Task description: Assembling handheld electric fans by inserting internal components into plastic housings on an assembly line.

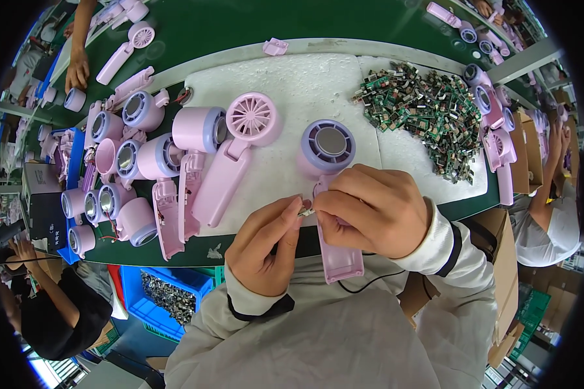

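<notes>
In front of me lies a pink handheld fan (328, 146) with a lilac rim and a silver disc in its head. Its opened handle shell (341, 262) points toward me. My left hand (266, 243), left of the handle, pinches a small metallic part (305, 206), perhaps a circuit board; the fingers cover most of it. Over the handle, my right hand (376, 211) is closed, its thumb and forefinger tips meeting close to that part. What the right fingertips hold is too small to make out. A finished-looking pink fan (224, 175) with a grille rests to the left.
A heap of small green circuit boards (425, 117) covers the right of the white foam sheet (292, 78). Pink fan heads (143, 110) and handle shells crowd the left. Below the table edge stands a blue bin (133, 292) of small metal parts. A co-worker's hand (78, 70) is at far left.
</notes>
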A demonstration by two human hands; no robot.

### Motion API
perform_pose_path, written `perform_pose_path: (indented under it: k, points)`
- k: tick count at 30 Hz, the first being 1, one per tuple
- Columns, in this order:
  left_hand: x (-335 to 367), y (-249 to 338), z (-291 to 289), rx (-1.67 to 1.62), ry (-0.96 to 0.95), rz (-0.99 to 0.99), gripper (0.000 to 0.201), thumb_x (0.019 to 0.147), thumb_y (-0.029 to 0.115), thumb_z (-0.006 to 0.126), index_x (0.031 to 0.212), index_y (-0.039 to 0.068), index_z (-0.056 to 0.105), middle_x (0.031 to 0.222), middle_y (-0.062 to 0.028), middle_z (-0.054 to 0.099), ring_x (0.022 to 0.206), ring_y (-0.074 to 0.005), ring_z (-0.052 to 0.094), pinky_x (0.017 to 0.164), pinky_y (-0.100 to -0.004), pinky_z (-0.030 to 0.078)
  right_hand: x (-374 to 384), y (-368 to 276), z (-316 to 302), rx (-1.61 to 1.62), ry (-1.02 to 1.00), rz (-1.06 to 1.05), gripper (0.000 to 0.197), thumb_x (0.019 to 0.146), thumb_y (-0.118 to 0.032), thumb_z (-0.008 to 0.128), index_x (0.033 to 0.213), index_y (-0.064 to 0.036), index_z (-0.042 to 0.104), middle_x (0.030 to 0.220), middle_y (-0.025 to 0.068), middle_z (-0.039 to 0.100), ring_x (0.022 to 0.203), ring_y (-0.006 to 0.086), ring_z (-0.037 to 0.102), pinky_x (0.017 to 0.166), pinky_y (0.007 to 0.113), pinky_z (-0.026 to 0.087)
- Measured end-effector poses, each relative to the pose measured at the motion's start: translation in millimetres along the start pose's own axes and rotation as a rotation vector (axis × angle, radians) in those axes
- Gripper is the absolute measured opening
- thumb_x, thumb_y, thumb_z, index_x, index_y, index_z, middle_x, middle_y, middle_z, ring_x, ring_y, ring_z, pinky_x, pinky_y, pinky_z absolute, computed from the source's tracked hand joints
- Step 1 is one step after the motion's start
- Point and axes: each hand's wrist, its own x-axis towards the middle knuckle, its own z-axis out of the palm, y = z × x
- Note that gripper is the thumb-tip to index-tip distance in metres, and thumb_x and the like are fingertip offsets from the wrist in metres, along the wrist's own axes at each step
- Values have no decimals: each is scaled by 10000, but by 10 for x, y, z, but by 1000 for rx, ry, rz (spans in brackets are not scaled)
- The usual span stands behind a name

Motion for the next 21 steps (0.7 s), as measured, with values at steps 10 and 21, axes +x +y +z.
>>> perform_pose_path:
  k: [10, 21]
  points:
    - [62, 8, -65, -9, -171, 14, 301, 909, -116, 674, 1196, -29, 696, 1137, -212, 709, 994, -261, 722, 840, -302, 566, -45, 111, -75, 62, -12, -38, 242, 658, 33, 759, 871, -44, 673, 799, 44, 575, 620, 217, 594, 507, 325, 493]
    - [-12, -3, 37, 139, -120, 112, 324, 898, -100, 695, 1216, -40, 693, 1111, -181, 701, 920, -253, 717, 765, -296, 572, -153, -34, 26, 111, 48, 139, 229, 666, 29, 766, 850, -58, 661, 755, 39, 553, 570, 206, 567, 486, 332, 465]
